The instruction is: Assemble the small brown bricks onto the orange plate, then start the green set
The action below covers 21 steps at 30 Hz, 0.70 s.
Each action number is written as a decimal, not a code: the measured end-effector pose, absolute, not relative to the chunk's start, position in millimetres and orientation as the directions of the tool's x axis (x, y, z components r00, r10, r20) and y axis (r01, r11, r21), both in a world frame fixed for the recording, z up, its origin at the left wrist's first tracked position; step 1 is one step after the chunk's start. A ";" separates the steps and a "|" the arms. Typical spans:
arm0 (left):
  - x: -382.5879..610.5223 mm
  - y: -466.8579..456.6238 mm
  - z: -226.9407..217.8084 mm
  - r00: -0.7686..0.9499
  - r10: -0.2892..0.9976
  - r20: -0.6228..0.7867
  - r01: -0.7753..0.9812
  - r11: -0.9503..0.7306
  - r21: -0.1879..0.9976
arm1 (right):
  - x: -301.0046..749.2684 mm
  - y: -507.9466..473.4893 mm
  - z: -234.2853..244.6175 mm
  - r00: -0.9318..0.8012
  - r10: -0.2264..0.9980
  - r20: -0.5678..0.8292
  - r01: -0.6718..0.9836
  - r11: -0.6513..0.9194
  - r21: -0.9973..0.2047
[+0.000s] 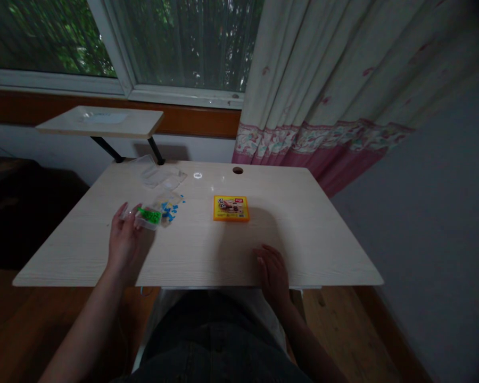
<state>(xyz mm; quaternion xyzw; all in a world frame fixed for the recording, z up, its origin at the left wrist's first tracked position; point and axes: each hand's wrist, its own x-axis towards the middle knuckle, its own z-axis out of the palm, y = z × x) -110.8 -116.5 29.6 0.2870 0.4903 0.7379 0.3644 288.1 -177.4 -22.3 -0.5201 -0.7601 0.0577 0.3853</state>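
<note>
My left hand point(123, 229) is closed around the end of a small clear plastic box point(150, 225) at the left of the table. Bright green small pieces point(150, 215) lie inside that box. Just right of it, several small blue pieces point(170, 210) are scattered on the tabletop, some on or by a clear plastic sheet or bag. My right hand point(272, 268) rests near the table's front edge with nothing in it, its fingers loosely stretched out. Beyond it, apart from both hands, lies a flat yellow and orange box point(231, 208) with printed writing.
The pale wooden table point(311, 239) has a round cable hole point(238, 171) at the back. Clear plastic packaging point(163, 176) lies at the back left, below a raised shelf point(99, 122) on black legs. A curtain point(303, 106) hangs behind, beside the window.
</note>
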 end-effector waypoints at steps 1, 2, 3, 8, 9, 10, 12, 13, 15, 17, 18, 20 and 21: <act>-114.6 -108.8 27.3 -0.569 0.817 0.087 -0.231 -0.261 0.937 | 287.9 -177.7 -22.9 -0.175 0.824 0.539 0.747 0.468 -0.473; -117.8 -101.3 24.8 -0.575 0.811 0.110 -0.203 -0.271 0.941 | 287.9 -178.1 -23.5 -0.186 0.813 0.551 0.748 0.481 -0.457; -120.6 -94.0 22.0 -0.580 0.804 0.131 -0.170 -0.277 0.946 | 288.0 -178.6 -24.0 -0.199 0.804 0.561 0.750 0.493 -0.441; -127.7 -68.7 10.6 -0.528 0.815 0.237 -0.021 -0.292 0.956 | 286.4 -179.9 -21.8 -0.236 0.771 0.592 0.763 0.524 -0.379; -128.2 -66.1 9.6 -0.515 0.820 0.251 -0.011 -0.299 0.954 | 285.8 -179.8 -21.2 -0.238 0.769 0.594 0.764 0.525 -0.374; -128.6 -64.1 9.0 -0.508 0.820 0.264 0.000 -0.307 0.952 | 285.4 -179.6 -20.8 -0.239 0.768 0.594 0.766 0.525 -0.370; -129.8 -60.9 8.2 -0.494 0.819 0.291 0.029 -0.319 0.947 | 285.1 -179.1 -20.9 -0.242 0.769 0.592 0.770 0.523 -0.365; -130.7 -59.5 7.6 -0.484 0.820 0.305 0.045 -0.324 0.945 | 285.2 -178.9 -21.4 -0.243 0.770 0.590 0.773 0.521 -0.362; -132.9 -56.9 5.4 -0.461 0.823 0.331 0.075 -0.336 0.939 | 285.7 -178.7 -22.5 -0.241 0.771 0.589 0.778 0.516 -0.358; -134.8 -54.8 2.1 -0.431 0.832 0.349 0.093 -0.344 0.934 | 286.2 -178.9 -23.2 -0.238 0.772 0.589 0.781 0.513 -0.356; -135.3 -54.2 0.3 -0.416 0.836 0.357 0.100 -0.348 0.932 | 286.4 -179.1 -23.2 -0.239 0.772 0.589 0.782 0.513 -0.354; -135.2 -54.1 -2.8 -0.387 0.842 0.376 0.121 -0.357 0.926 | 286.4 -179.5 -22.8 -0.243 0.770 0.590 0.784 0.514 -0.348; -134.6 -54.6 -3.9 -0.372 0.844 0.387 0.135 -0.363 0.922 | 286.3 -179.6 -22.5 -0.246 0.768 0.591 0.786 0.515 -0.342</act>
